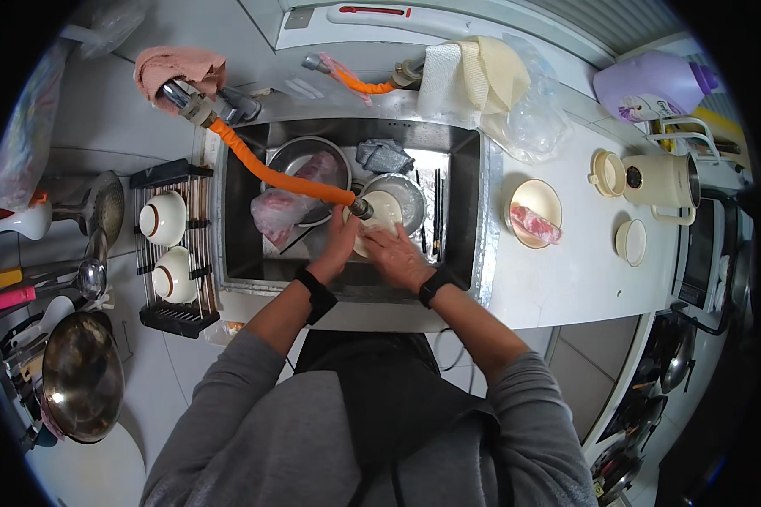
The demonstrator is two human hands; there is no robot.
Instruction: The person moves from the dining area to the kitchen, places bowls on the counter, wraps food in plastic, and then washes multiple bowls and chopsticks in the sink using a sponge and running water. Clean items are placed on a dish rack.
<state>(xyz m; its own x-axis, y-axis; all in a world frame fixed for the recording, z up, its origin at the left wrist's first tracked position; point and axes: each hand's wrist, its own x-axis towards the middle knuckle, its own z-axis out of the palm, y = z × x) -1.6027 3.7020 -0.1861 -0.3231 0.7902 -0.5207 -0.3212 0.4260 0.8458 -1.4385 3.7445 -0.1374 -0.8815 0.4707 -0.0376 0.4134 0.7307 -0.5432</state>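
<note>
Inside the stainless steel sink [355,269], I have a cream bowl [383,206] under the end of an orange-sleeved hose [273,176]. My left hand [335,247] grips the bowl's left side, its fingertips partly behind the hose nozzle. Across the bowl's near side lies my right hand [396,256], with the thumb along the right edge and blurred fingers at the wet rim. Just behind the bowl stands a metal basin [411,196]. To the left, bagged meat [280,212] leans over the edge of a steel pot [282,152].
A grey cloth [383,156] and dark chopsticks [438,209] lie in the sink. On the right counter are a bowl with raw meat [535,223], a cup [631,243] and a cream appliance jug [663,180]. A rack [196,253] with white bowls [165,218] borders the sink's left.
</note>
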